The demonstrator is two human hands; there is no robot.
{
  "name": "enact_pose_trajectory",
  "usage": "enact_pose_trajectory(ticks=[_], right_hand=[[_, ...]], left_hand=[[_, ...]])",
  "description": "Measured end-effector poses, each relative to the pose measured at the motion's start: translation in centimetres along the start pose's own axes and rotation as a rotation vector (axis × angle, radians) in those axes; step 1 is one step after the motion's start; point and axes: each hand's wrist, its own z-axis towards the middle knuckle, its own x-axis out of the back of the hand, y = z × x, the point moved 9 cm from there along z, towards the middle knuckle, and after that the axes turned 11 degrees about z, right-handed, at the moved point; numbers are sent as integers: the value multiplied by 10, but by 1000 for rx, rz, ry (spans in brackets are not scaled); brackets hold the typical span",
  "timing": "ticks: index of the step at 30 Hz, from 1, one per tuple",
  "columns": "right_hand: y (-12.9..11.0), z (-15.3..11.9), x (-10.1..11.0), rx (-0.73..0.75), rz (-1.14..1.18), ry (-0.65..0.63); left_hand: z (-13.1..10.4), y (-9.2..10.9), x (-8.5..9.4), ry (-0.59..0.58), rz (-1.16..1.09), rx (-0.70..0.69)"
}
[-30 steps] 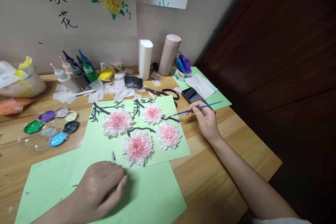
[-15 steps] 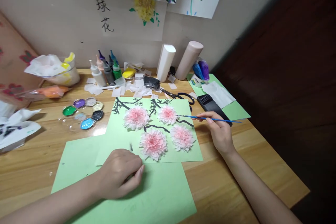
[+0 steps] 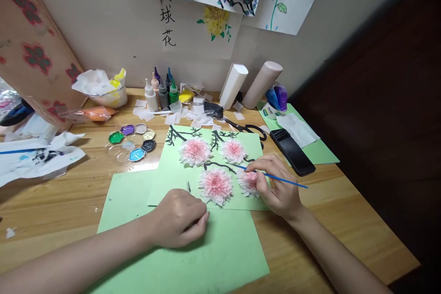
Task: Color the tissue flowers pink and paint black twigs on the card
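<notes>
Several pink paper flowers, one of them at the lower middle (image 3: 216,185), sit on a light green sheet (image 3: 168,179) with black painted branches. My right hand (image 3: 275,186) pinches a thin blue paintbrush (image 3: 285,181) and partly covers the lower right flower. The brush tip points left, close to the black branch between the flowers; whether it touches the paper I cannot tell. My left hand (image 3: 181,218) rests curled at the lower edge of the painted sheet, over a second green sheet (image 3: 223,257). Its fingertips are tucked under, and anything inside is hidden.
A paint palette (image 3: 137,154) lies on the left of the table. Behind are paint bottles (image 3: 150,97), paper scraps, black scissors (image 3: 246,128) and two upright containers. A black phone (image 3: 292,151) lies at the right, a stained tissue (image 3: 44,156) at the far left.
The view has shifted left, so the objects appear farther right. My right hand has moved down and left over the lower right flower, with the brush tip now lower.
</notes>
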Motion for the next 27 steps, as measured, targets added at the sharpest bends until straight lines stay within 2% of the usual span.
enact_pose_trajectory(ticks=[8, 18, 27], right_hand=[[5, -15, -3, 40, -19, -9], [1, -18, -8, 75, -34, -56], [0, -17, -4, 61, 17, -27]], left_hand=[[3, -1, 1, -5, 1, -3], [5, -4, 3, 5, 13, 11], [3, -3, 2, -7, 11, 11]])
